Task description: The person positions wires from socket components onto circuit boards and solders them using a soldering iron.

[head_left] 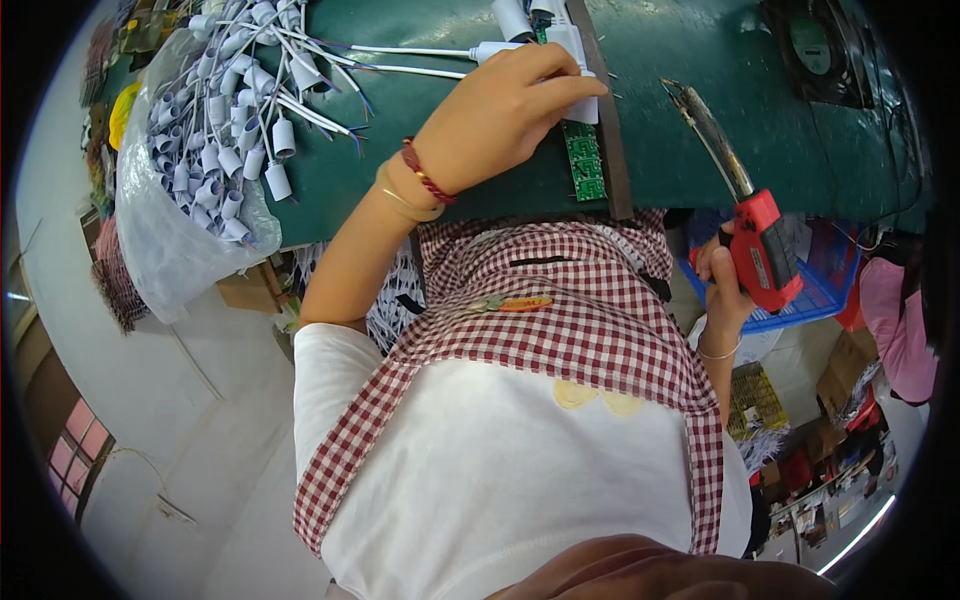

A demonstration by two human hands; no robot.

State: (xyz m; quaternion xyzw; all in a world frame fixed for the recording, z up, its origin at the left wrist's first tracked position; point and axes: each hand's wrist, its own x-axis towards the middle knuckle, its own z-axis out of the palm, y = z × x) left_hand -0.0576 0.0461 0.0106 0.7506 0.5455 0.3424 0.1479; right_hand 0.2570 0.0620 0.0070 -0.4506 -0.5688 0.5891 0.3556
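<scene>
Right hand (pixel 728 278): grip closed round red-and-black plastic soldering gun (pixel 765 245), three o'clock. Left hand (pixel 515 110): grip over smooth white piece (pixel 587 110), closure indeterminable; green circuit-board strip (pixel 586 172), one o'clock, on worktop (pixel 680 175).

Light is bright and even; curved fisheye edges seem soft.

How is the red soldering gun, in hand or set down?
In hand: the right hand grips the red soldering gun by its body. Whether it's on, I cannot tell.

Red soldering gun (pixel 766 255) in right hand (pixel 724 275), left hand (pixel 512 108) by circuit boards (pixel 585 165).
</scene>
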